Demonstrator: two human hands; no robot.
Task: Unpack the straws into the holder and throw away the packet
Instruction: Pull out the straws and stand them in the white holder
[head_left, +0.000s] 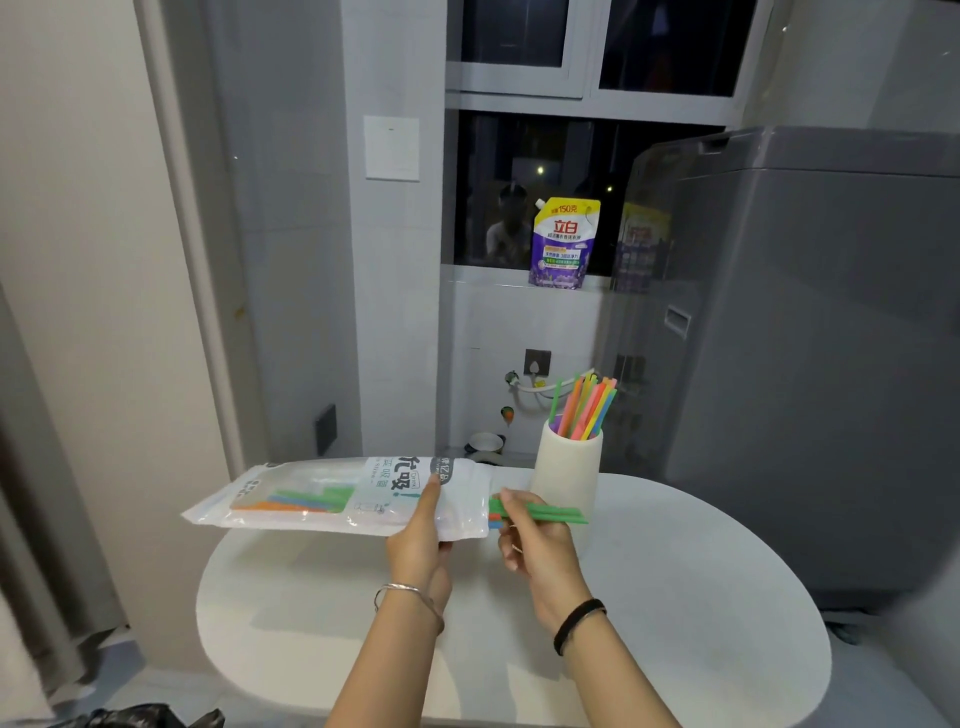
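Note:
My left hand (422, 540) grips the clear straw packet (322, 493) near its open right end and holds it level above the white table (322, 613). Several coloured straws still lie inside the packet. My right hand (535, 540) pinches a few green straws (550, 512) that stick out of the packet's mouth toward the right. A white cylindrical holder (566, 470) stands on the table just behind my right hand, with several coloured straws (587, 405) leaning upright in it.
A grey washing machine (810, 364) stands close on the right. A purple detergent pouch (563, 241) sits on the window sill behind. A black bag (150, 717) lies on the floor at the lower left. A wall and door frame rise at the left.

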